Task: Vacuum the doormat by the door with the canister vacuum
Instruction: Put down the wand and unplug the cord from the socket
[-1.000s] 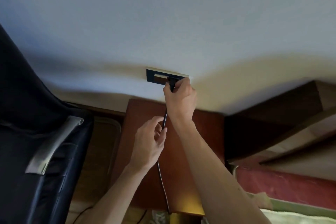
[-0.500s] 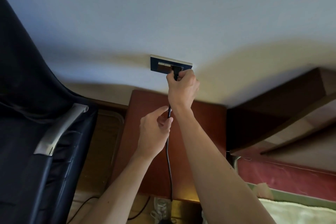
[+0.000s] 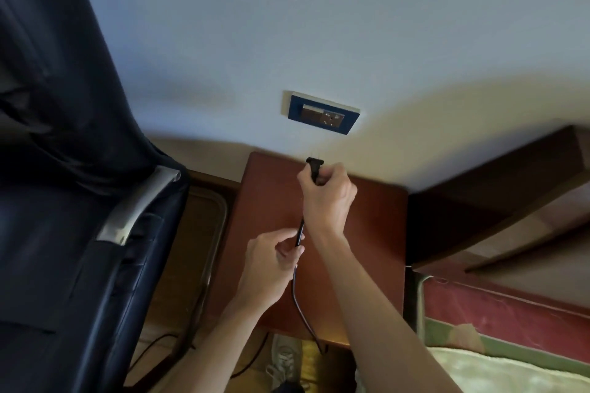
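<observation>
- A person's right hand (image 3: 329, 198) grips a black plug (image 3: 314, 166), fingers clenched around it, just below a blue wall socket (image 3: 322, 113) and apart from it.
- The left hand (image 3: 271, 265) pinches the black cord (image 3: 298, 290) lower down, over a reddish-brown bench (image 3: 376, 249).
- A dark chair (image 3: 79, 233) stands at left.

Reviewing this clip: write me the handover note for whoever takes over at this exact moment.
Right hand: shut on the black plug, held below the wall socket and clear of it.
Left hand: fingers pinch the power cord lower down, over the red-brown cabinet top.
Done: the plug is out of the socket; half a second ago it was at the socket.
Left: the vacuum and doormat are out of view, so vacuuming progress cannot be judged.
</observation>
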Demonstrator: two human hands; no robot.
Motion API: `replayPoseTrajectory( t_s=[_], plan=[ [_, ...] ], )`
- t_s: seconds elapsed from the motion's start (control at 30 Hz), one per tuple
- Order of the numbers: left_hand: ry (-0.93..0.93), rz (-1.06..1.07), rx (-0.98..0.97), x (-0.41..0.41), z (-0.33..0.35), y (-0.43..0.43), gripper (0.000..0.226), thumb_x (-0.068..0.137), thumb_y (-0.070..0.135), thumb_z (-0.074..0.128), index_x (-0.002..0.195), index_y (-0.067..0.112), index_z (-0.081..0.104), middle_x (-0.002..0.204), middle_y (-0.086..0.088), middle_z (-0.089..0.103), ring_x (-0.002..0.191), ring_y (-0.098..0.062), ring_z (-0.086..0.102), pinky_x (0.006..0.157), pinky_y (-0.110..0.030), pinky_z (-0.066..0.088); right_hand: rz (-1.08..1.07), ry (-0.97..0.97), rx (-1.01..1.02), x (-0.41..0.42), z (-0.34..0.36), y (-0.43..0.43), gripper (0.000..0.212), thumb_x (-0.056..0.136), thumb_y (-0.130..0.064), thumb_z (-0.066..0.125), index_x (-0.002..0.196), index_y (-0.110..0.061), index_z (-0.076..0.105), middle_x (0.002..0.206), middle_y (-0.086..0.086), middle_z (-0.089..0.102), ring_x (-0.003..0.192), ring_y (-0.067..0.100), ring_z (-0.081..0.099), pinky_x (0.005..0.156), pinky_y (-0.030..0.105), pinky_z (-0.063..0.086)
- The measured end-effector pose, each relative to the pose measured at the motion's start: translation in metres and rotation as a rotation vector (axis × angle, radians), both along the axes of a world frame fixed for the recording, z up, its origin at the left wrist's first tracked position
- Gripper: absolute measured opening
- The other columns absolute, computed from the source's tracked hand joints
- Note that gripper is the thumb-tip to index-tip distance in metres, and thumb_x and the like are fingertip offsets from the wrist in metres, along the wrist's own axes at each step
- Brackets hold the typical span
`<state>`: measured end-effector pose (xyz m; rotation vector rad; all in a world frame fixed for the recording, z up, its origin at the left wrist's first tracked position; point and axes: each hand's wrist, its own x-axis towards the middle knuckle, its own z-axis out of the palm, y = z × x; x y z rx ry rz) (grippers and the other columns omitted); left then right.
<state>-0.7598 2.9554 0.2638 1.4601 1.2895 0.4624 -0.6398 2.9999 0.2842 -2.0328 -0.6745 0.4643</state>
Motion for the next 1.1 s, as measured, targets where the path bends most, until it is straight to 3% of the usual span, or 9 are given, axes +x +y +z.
replayPoseTrajectory(
  t_s=[0.1,0.33,0.47,0.63,0.83,1.1],
  plan=[
    [0.023,-0.021,0.122,-0.011,0.002,-0.009,0.02,0.088,0.017,0.072,0.107,0.016,0.073,0.063,0.005,0.071,0.057,-0.004,0.069,0.063,-0.035,0.061,-0.013,-0.035,-0.01,-0.008,0.009,-0.007,0.021,0.085,-0.028,0.073,0.082,-0.011,0.061,0.065,-0.013,0.057,0.06,0.005,0.054,0.062,0.02,0.036],
    [-0.109,-0.027,0.148,-0.037,0.023,-0.041,0.011,0.089,0.015,0.07,0.099,0.018,0.071,0.061,0.007,0.066,0.057,-0.007,0.066,0.059,-0.025,0.056,0.021,-0.082,-0.01,-0.037,0.039,-0.036,0.021,0.085,-0.034,0.072,0.082,-0.016,0.061,0.065,-0.016,0.058,0.07,0.014,0.061,0.071,0.031,0.046],
    [-0.151,-0.089,0.133,-0.069,0.04,-0.066,0.007,0.091,0.015,0.068,0.095,0.021,0.068,0.067,0.003,0.064,0.06,-0.015,0.066,0.059,-0.036,0.057,0.044,-0.109,0.034,-0.068,0.064,-0.066,0.02,0.086,-0.034,0.072,0.082,-0.019,0.058,0.065,-0.017,0.058,0.064,0.005,0.058,0.069,0.029,0.046],
    [-0.131,-0.14,0.218,-0.121,0.072,-0.105,0.026,0.091,0.016,0.068,0.085,0.038,0.057,0.071,0.008,0.063,0.066,-0.013,0.066,0.063,-0.021,0.055,0.163,-0.16,0.077,-0.124,0.107,-0.111,0.02,0.088,-0.035,0.07,0.09,-0.017,0.061,0.069,-0.015,0.06,0.068,0.008,0.061,0.068,0.027,0.048],
    [-0.168,-0.104,0.26,-0.188,0.115,-0.134,0.007,0.089,0.017,0.07,0.087,0.021,0.065,0.072,0.005,0.065,0.066,-0.014,0.066,0.064,-0.037,0.058,0.19,-0.182,0.141,-0.186,0.162,-0.148,0.023,0.088,-0.036,0.069,0.096,-0.015,0.064,0.076,-0.01,0.065,0.073,0.01,0.064,0.073,0.036,0.055],
    [-0.176,0.009,0.27,-0.254,0.16,-0.174,0.017,0.085,0.023,0.073,0.086,0.023,0.056,0.072,0.0,0.064,0.065,-0.015,0.066,0.068,-0.039,0.058,0.294,-0.246,0.143,-0.25,0.219,-0.184,0.026,0.091,-0.04,0.065,0.102,-0.017,0.064,0.081,-0.01,0.066,0.072,0.005,0.061,0.073,0.034,0.055]
  ],
)
